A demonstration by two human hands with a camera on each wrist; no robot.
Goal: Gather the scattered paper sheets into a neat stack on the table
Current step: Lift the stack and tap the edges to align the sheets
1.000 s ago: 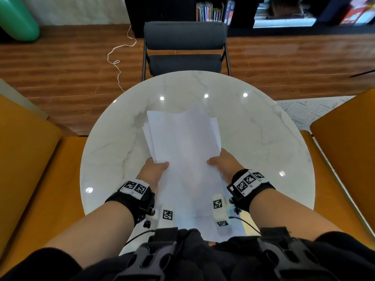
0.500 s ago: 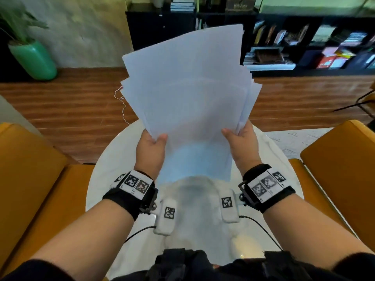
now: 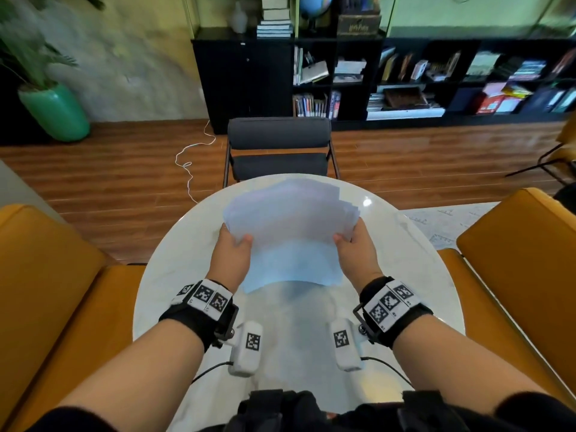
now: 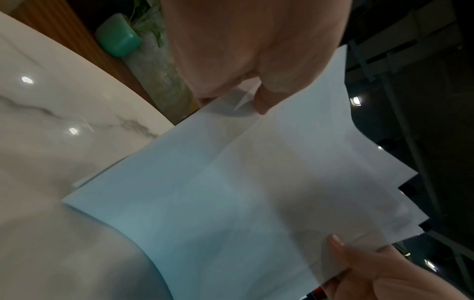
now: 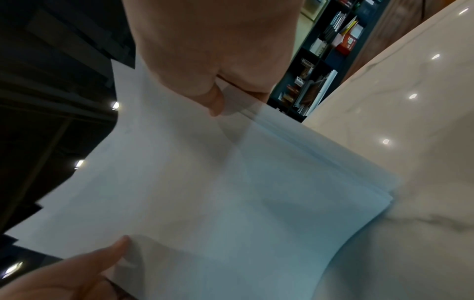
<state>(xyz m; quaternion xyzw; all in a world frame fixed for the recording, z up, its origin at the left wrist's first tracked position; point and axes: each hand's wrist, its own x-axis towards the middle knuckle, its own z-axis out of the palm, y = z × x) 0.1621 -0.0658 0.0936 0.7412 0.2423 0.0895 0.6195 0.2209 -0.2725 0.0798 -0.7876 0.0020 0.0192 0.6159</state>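
Observation:
A loose bundle of white paper sheets [image 3: 290, 232] is held over the round white marble table [image 3: 174, 275], its top edges fanned out of line. My left hand [image 3: 232, 254] grips the bundle's left edge, thumb on the near face. My right hand [image 3: 355, 249] grips the right edge the same way. In the left wrist view the sheets [image 4: 256, 192] have their lower edge down at the table [image 4: 51, 142], with my left thumb [image 4: 266, 97] pressed on them. The right wrist view shows the sheets [image 5: 205, 192] and their layered edge by the tabletop [image 5: 410, 121].
A dark chair [image 3: 279, 148] stands at the table's far side. Orange seats [image 3: 37, 291] flank the table on both sides. A black bookshelf [image 3: 405, 76] lines the back wall, and a green plant pot [image 3: 56, 113] stands far left. A white cable [image 3: 190, 163] lies on the wood floor.
The bundle lay flat on the table, was lifted upright in front of me, and has now come back down toward the tabletop. Both hands kept their hold on its sides.

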